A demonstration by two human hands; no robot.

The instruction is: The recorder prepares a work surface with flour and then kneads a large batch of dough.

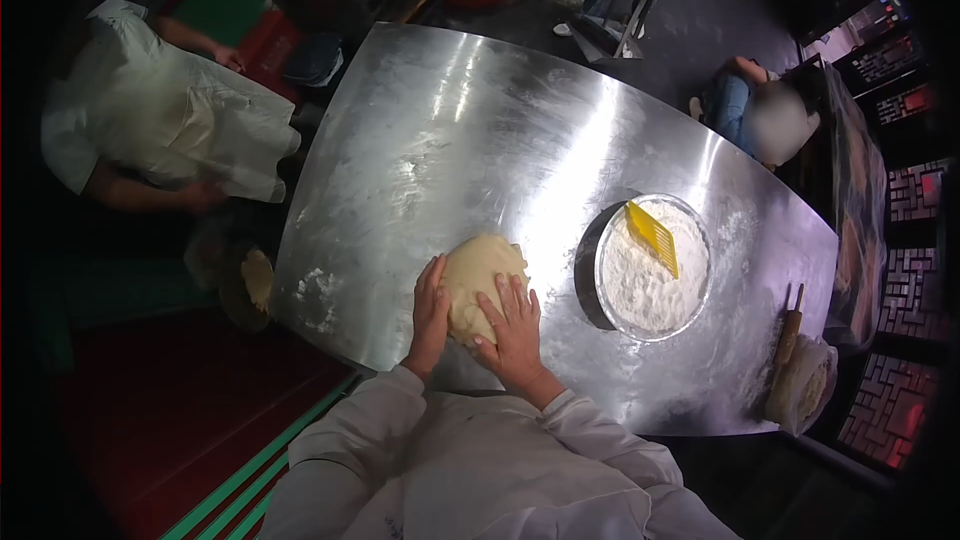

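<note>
A large pale lump of dough rests on the stainless steel table right in front of me. My left hand is cupped along its left side, fingers pointing away from me. On its near right part lies my right hand, palm down with the fingers spread over the surface. The dough is held between both hands, and its underside is hidden. To the right stands a round metal basin of white flour. A yellow slotted plastic scoop is stuck into the flour.
A rolling pin and a plastic bag with pale contents lie at the table's right edge. Flour dusts the tabletop. A person in a white apron stands left of the table. Another person sits beyond the far right edge.
</note>
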